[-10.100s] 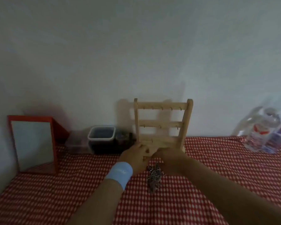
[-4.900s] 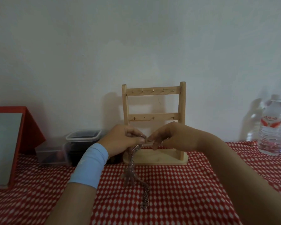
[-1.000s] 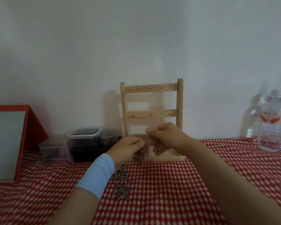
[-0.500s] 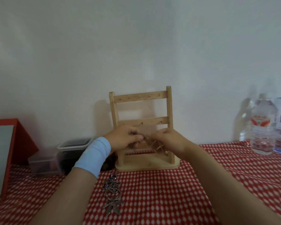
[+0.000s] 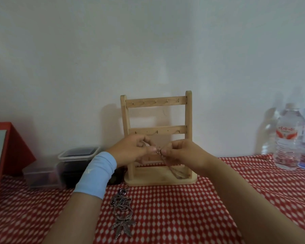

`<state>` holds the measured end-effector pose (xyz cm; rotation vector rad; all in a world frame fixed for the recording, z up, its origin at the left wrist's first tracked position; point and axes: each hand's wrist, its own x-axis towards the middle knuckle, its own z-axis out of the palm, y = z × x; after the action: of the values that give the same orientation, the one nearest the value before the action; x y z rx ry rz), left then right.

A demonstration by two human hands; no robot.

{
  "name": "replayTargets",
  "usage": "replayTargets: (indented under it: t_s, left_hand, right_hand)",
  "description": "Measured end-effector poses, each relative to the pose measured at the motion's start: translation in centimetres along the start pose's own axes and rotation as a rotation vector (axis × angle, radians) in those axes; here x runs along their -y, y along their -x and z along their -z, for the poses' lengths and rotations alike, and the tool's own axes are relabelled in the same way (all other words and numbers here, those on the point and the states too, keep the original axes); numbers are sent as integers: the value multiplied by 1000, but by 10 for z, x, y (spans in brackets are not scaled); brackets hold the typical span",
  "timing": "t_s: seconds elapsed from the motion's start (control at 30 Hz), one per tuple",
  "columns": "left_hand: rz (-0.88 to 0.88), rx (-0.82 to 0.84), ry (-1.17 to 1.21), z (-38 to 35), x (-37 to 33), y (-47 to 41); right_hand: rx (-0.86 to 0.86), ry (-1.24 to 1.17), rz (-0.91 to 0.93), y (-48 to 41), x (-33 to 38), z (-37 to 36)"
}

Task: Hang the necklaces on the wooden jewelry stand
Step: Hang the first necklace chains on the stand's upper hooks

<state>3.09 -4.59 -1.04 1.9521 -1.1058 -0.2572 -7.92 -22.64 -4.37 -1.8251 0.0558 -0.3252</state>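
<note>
**One chain lifted to the stand, the other left on the cloth**

A second ago both hands worked low, in front of the stand's base. They have since risen and now sit before the gap between the middle and bottom rails of the pale wooden three-rail jewelry stand. The tangle held a few seconds back has been parted. The dark silver chain necklace with a leaf-shaped pendant lies heaped on the red-and-white checked cloth of the counter, just beside the left forearm. Only the thin silver chain necklace is carried.

The left hand, above a light blue wristband, has its fingers curled with thumb and fingertip pinched at the chain's upper end. The right hand pinches the same spot from the other side, so the two hands almost touch. I judge this to be the threading step: a link or clasp is being offered to a hook on a lower rail. Whether it has caught is too small to tell.

The held chain is fine and limp. It falls from the pinch in a slack line, down and to the right, towards the stand's base. The small hooks along the top rail look bare, and no necklace is seen hanging free on the stand, so neither necklace is hung yet.
</note>
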Motion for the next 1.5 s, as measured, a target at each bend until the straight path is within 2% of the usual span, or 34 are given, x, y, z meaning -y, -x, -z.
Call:
replayTargets:
  t_s: [0.07, 0.2, 0.27, 0.43, 0.57, 0.7, 0.97, 1.2, 1.37, 1.5]
  left_hand:
    - [-16, 18, -57, 3, 2, 1]
    - [-88, -79, -151, 5, 0, 0]
    - [-99, -129, -119, 6, 0, -1]
    - [-101, -87, 0, 9, 3, -2]
    - [-133, -128, 43, 14, 4, -2]
    - [-150, -197, 77, 23, 6, 0]
    - [-183, -283, 178, 22, 2, 0]
    - [-157, -250, 184, 20, -1, 1]
    - [-156, -256, 273, 18, -4, 0]
    - [-163, -327, 117, 18, -5, 0]
  right_hand:
    - [-23, -25, -18, -1, 2, -3]
    - [-34, -82, -50, -2, 4, -12]
    - [9, -60, -54, -1, 7, -17]
    - [50, 43, -33, -6, 29, -18]
    - [131, 55, -27, -19, 50, -15]
    - [64, 188, 34, -25, 60, -16]
    - [21, 172, 87, -28, 54, -20]
    - [29, 168, 155, -23, 49, -18]
    - [50, 157, 197, -23, 52, -17]
    - [27, 141, 182, -20, 55, -15]
